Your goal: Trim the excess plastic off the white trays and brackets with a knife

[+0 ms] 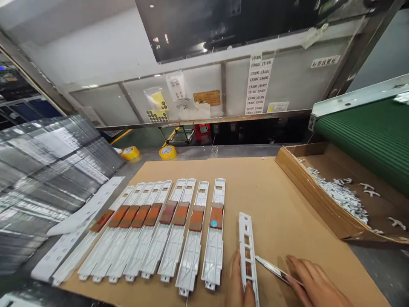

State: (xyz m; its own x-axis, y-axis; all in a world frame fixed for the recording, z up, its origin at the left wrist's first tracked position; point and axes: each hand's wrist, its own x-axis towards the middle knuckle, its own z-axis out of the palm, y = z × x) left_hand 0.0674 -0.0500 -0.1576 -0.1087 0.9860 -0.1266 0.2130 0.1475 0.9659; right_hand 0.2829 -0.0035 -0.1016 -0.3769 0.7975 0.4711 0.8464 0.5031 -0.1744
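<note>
My left hand [239, 281] grips the lower part of a white slotted plastic strip [246, 238], fingers on its left side and front. A slim metal-coloured tool [271, 268] is held in my right hand [315, 283], its tip touching or very close to the strip's right edge. To the left, several white plastic panels [212, 258] lie side by side on brown cardboard [255, 183]. Each panel has a reddish-brown block across its middle, and the rightmost block [217, 215] carries a round blue sticker.
A cardboard tray [306, 204] of small white pieces [341, 196] stands at the right, beside a green conveyor belt [370, 132]. Two yellow tape rolls [168, 152] sit at the back edge. Clear-wrapped stacks [57, 157] and label sheets [86, 209] lie at the left.
</note>
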